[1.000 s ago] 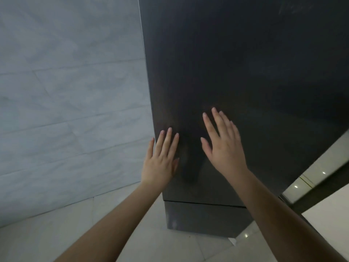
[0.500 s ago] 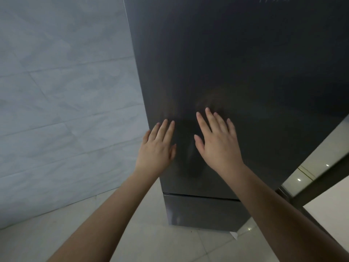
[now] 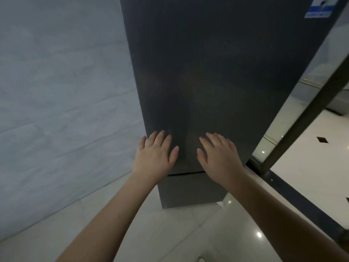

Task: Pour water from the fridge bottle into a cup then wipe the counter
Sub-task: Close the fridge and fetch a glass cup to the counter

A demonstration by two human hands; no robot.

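I see the left hand and right hand, fingers straight and spread wide, side by side against the closed dark fridge door, holding nothing.

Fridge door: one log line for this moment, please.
stage: at fridge | fridge door: shut | left hand: flat on door | right hand: flat on door | bottle: unseen

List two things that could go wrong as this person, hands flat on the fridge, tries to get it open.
1. Both the left hand and right hand lie flat on the smooth fridge door; no handle shows, so the fingers may slip.
2. The glossy floor might be slippery if they pull hard.
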